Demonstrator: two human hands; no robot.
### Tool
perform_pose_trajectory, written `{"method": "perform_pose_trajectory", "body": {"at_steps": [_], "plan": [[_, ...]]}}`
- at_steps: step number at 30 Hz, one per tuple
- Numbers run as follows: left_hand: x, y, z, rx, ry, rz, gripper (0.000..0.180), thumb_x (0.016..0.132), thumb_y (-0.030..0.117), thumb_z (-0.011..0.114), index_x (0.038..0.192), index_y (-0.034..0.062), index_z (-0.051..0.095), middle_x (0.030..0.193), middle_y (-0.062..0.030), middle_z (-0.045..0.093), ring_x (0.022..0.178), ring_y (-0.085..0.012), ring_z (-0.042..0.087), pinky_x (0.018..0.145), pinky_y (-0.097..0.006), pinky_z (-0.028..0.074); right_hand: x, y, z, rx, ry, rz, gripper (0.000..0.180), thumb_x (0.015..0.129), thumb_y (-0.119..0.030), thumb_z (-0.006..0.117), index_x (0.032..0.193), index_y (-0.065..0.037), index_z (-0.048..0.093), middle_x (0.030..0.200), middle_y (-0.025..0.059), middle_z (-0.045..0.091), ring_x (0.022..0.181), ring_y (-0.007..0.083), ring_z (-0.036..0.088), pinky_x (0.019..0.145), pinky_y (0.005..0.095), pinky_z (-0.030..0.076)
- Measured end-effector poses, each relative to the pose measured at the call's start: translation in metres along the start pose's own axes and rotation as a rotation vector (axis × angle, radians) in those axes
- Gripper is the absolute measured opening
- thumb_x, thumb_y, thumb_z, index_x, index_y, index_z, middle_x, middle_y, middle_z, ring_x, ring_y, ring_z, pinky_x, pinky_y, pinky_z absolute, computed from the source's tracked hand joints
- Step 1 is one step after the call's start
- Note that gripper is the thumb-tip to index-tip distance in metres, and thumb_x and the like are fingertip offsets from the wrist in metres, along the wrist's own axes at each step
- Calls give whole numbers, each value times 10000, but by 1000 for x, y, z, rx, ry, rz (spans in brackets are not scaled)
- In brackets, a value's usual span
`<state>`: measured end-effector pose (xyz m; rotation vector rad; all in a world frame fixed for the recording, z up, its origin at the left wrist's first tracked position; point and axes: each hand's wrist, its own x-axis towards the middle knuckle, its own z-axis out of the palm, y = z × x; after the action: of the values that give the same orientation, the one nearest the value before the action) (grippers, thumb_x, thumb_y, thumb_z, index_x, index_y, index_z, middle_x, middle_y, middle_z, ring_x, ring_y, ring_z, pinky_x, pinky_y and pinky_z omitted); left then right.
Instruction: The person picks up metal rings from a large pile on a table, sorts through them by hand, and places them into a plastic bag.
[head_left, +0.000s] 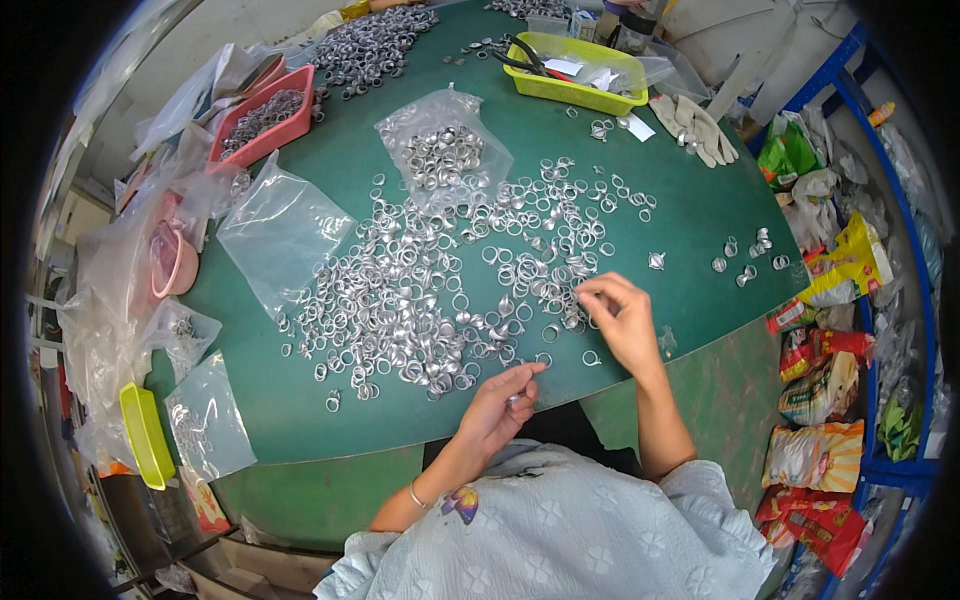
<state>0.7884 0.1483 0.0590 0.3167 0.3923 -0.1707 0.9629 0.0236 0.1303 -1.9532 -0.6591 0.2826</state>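
Note:
A wide pile of silvery metal rings [400, 300] spreads over the green table [560, 110]; several carry round domed tops. My left hand [492, 412] is at the table's near edge with its fingers curled round a small silvery metal piece, probably one of the rings, mostly hidden by the fingers. Its thumb and forefinger point toward a single ring [543, 359]. My right hand [622, 318] hovers at the pile's right edge, thumb and fingers drawn together by the rings. Whatever it pinches is too small to make out. Another loose ring [591, 358] lies just below that hand.
A clear bag of rings [444, 160] lies behind the pile, with a flat plastic bag [282, 235] to its left. Farther back are a red basket [262, 118], a yellow-green basket [580, 100] with black-handled pliers, and gloves [695, 130]. Blue shelving [905, 200] stands right.

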Motion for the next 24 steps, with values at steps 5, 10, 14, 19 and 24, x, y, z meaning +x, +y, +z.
{"method": "perform_pose_trajectory", "body": {"at_steps": [5, 10, 14, 19, 24], "plan": [[-14, -2, 24, 599, 218, 183, 216, 921, 81, 505, 1110, 7, 580, 790, -39, 589, 530, -45, 411, 465, -172, 328, -1, 17, 7, -266, -202, -308, 176, 719, -90, 706, 870, -37, 633, 854, 67, 580, 779, 231, 518, 684, 340, 401], [-13, 5, 16, 1305, 411, 586, 171, 863, 28, 565, 1022, 15, 625, 718, -68, 597, 526, -102, 470, 491, -235, 391, -14, 20, 26, -515, -214, -366, 195, 690, -88, 716, 862, -55, 630, 887, 65, 574, 855, 262, 496, 770, 385, 353], [-3, 38, 33, 1667, 522, 845, 139, 815, 51, 618, 947, 14, 644, 781, -127, 610, 590, -255, 572, 527, -334, 442, -6, 30, 16, -319, -122, -313, 115, 727, -47, 687, 824, -29, 627, 781, 75, 576, 733, 213, 515, 686, 338, 391], [33, 61, 33, 1937, 612, 811, 159, 796, 149, 661, 880, 15, 646, 784, -133, 593, 670, -330, 611, 576, -408, 472, -1, 28, 8, -127, 111, -150, 84, 770, -17, 649, 853, -10, 636, 754, 87, 584, 605, 152, 513, 558, 280, 417], [48, 66, 35, 1810, 606, 796, 132, 801, 119, 639, 852, -3, 644, 763, -147, 591, 670, -341, 612, 591, -411, 473, -9, 17, 31, -253, -97, -480, 321, 684, -81, 716, 987, -39, 619, 944, 64, 584, 915, 256, 505, 797, 381, 393]]}}
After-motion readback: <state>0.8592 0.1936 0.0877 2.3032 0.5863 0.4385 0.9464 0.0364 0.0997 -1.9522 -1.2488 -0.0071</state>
